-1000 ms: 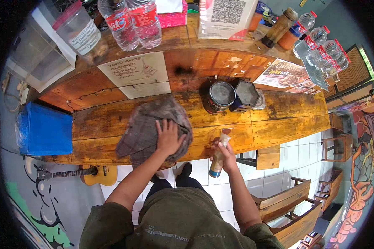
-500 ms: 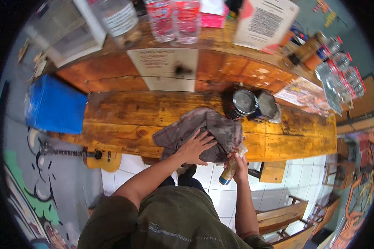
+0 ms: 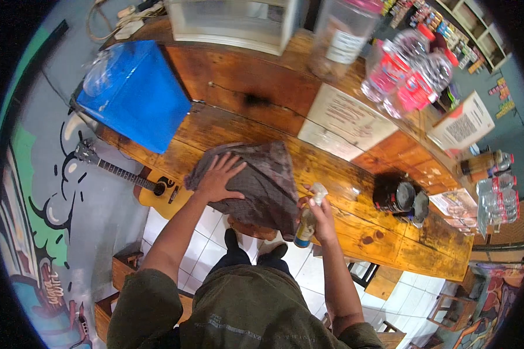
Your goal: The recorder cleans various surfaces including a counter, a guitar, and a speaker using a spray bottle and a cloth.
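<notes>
Fingers (image 3: 234, 162) of the left hand (image 3: 215, 181) are spread wide and lie flat on a dark grey-brown cloth (image 3: 265, 189), which is rumpled over the wooden surface (image 3: 332, 183), its near part reaching the front edge. The right hand (image 3: 324, 220) has its fingers curled around a bottle (image 3: 304, 228) with a pale top and a blue band low down; it is held tilted, just beside the cloth's right side.

Farther out, a blue box (image 3: 137, 96) stands at the left end of the surface (clear plastic clings to its outer side), and a guitar (image 3: 162, 189) is below that end. To the right, well apart from the cloth, a dark round container (image 3: 393, 195) stands near the back panel. A printed sheet (image 3: 346, 123) is fixed to that panel. On the ledge above are a pink-lidded jar (image 3: 339, 49) and clear bottles (image 3: 410, 75) with red labels.
</notes>
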The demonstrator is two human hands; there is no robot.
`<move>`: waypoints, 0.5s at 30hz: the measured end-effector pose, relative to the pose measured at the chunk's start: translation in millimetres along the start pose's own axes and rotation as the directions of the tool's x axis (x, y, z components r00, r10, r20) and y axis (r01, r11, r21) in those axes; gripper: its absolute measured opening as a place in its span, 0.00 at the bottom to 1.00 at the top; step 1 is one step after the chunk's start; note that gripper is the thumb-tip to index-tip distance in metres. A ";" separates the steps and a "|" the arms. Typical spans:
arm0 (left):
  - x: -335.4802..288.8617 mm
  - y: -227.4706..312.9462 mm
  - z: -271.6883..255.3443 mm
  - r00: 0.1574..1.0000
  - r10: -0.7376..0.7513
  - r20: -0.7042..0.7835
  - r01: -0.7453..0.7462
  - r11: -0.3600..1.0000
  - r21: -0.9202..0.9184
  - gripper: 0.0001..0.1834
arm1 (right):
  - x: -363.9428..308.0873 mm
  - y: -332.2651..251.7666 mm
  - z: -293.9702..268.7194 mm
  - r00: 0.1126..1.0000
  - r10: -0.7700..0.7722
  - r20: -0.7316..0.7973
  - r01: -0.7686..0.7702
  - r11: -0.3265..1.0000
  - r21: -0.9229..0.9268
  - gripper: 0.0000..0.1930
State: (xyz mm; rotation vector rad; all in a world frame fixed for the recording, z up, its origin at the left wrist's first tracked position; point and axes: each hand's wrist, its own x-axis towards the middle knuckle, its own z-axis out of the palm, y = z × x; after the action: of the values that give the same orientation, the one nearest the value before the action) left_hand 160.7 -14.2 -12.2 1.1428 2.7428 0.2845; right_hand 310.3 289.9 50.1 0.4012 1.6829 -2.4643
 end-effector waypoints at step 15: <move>-79.3 -110.6 15.6 0.915 -0.330 -0.232 0.339 0.941 -0.002 0.38 | 87.3 9.6 211.3 0.967 0.105 0.234 -0.087 0.992 -0.088 0.14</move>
State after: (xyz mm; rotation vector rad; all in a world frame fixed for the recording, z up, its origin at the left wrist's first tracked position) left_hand 143.6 -145.4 -47.5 0.6592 3.0947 0.3371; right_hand 198.8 93.8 88.6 0.1654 1.6139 -2.2664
